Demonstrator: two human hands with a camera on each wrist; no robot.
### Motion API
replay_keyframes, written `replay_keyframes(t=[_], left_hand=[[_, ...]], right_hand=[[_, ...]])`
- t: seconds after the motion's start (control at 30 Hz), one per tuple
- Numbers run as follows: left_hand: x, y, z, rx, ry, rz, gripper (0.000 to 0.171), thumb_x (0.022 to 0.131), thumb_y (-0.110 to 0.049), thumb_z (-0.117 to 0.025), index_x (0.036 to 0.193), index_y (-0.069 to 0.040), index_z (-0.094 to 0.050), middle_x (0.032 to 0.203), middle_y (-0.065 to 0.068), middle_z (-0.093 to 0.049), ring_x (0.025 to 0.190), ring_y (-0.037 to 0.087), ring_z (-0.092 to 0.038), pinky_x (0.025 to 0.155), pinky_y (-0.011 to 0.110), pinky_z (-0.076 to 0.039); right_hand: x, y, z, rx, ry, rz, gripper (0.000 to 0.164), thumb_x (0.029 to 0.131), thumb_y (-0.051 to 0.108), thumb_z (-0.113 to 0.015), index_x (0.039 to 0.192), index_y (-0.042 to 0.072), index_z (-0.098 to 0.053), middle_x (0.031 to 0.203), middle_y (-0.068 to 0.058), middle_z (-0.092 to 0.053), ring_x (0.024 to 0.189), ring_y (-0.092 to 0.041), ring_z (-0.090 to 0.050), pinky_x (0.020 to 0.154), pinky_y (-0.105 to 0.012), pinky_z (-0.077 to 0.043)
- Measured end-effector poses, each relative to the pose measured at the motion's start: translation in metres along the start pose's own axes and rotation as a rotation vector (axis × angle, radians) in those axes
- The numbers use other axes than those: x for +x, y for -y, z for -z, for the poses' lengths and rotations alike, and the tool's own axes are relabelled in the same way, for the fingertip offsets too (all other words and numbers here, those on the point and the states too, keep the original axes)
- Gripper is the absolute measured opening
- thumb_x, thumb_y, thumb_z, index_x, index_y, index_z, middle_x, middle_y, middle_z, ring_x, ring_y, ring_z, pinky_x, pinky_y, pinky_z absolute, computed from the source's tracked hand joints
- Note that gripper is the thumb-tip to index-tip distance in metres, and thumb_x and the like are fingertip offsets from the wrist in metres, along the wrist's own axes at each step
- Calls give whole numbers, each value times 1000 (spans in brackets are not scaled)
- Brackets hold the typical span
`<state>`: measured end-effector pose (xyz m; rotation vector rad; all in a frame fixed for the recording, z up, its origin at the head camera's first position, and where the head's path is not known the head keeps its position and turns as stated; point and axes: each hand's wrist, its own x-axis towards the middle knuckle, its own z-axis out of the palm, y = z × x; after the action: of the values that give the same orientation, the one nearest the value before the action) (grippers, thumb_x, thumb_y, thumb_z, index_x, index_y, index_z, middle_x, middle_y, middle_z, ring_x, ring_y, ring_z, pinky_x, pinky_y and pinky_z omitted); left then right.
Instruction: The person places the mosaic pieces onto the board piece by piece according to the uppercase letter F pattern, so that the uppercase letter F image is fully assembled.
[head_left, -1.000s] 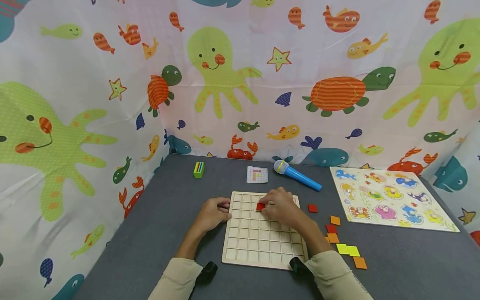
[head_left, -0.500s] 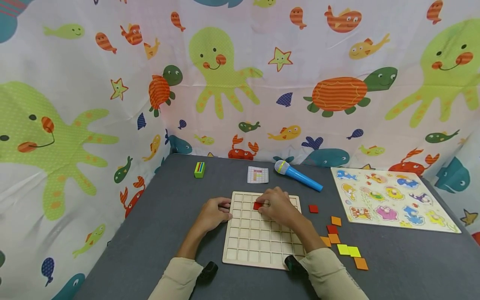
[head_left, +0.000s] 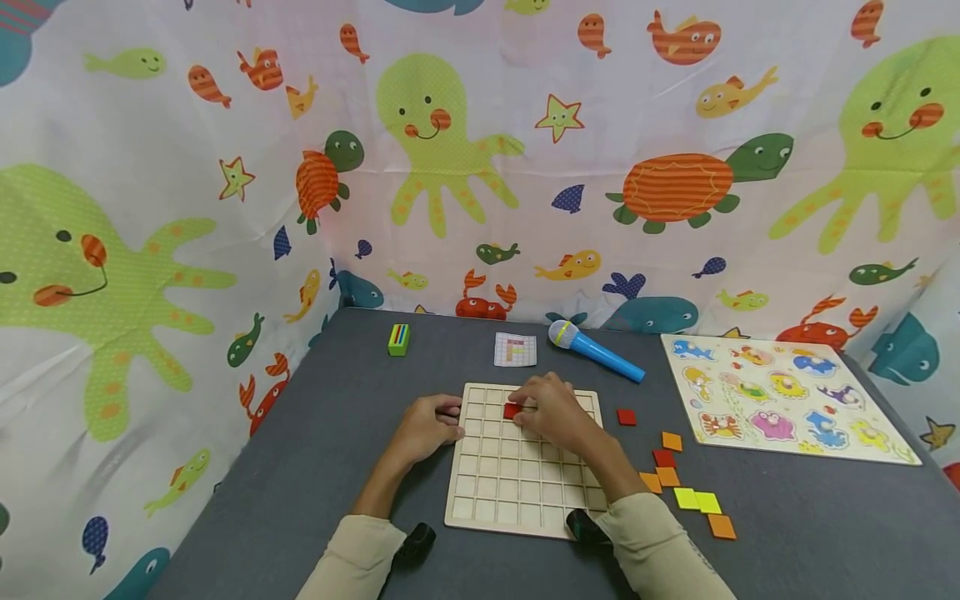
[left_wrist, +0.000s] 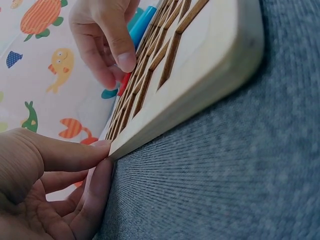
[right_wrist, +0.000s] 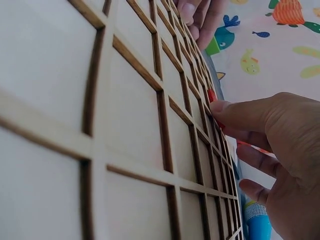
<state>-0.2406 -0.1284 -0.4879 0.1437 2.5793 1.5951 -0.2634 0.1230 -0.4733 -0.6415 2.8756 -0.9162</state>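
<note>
A square wooden grid board lies on the dark table in front of me. At its left edge my left hand pinches the rim between thumb and fingers, as the left wrist view shows closely. My right hand is over the upper part of the board and pinches a small red square tile at a cell near the far rim. In the right wrist view the red tile stands slightly tilted against the grid, under the thumb. Whether it sits inside a cell, I cannot tell.
Right of the board lie a red tile, orange tiles, yellow tiles and another red one. Behind it are a pattern card, a blue toy microphone and a green box. A sea-animal puzzle board lies far right.
My right hand has slid a little to the left along the board's upper rows, taking the red tile with it. The left hand has stayed at the left edge.
</note>
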Motion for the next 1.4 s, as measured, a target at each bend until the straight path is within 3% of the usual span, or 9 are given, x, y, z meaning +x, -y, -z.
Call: replay_keyframes(t=[0.33,0.7,0.93,1.17,1.4], left_hand=[[0,-3,-1,-40,0,13,50,82,7,-80,131,5,-70,114,16,-72,103,26,-74,79,34,-64],[0,-1,-1,-36,4,16,50,83,7,-80,132,6,-69,114,16,-72,103,26,-73,80,35,-64],[0,1,0,-40,7,34,50,84,7,-80,133,4,-69,114,15,-71,102,25,-72,80,35,-64],[-1,2,-1,-42,10,34,50,85,7,-79,133,5,-68,114,16,-70,102,25,-72,80,35,-64],[-1,0,1,-51,7,19,50,84,8,-80,132,6,-69,114,17,-70,102,25,-72,79,34,-64]], right_hand=[[-2,1,2,9,-8,21,29,93,16,-82,121,10,-79,108,0,-73,108,-23,-54,84,-42,-37],[-13,-5,12,76,3,20,28,96,16,-78,123,9,-78,113,-3,-74,113,-26,-55,97,-54,-40],[-26,-11,17,52,-24,14,29,97,18,-77,125,10,-77,112,-2,-74,109,-25,-55,93,-52,-42],[-40,-20,27,95,-34,-53,34,98,21,-76,130,10,-75,116,-2,-72,115,-27,-53,105,-60,-37],[-52,-34,42,95,-57,-62,35,100,21,-75,132,8,-74,121,-8,-72,118,-31,-52,104,-62,-40]])
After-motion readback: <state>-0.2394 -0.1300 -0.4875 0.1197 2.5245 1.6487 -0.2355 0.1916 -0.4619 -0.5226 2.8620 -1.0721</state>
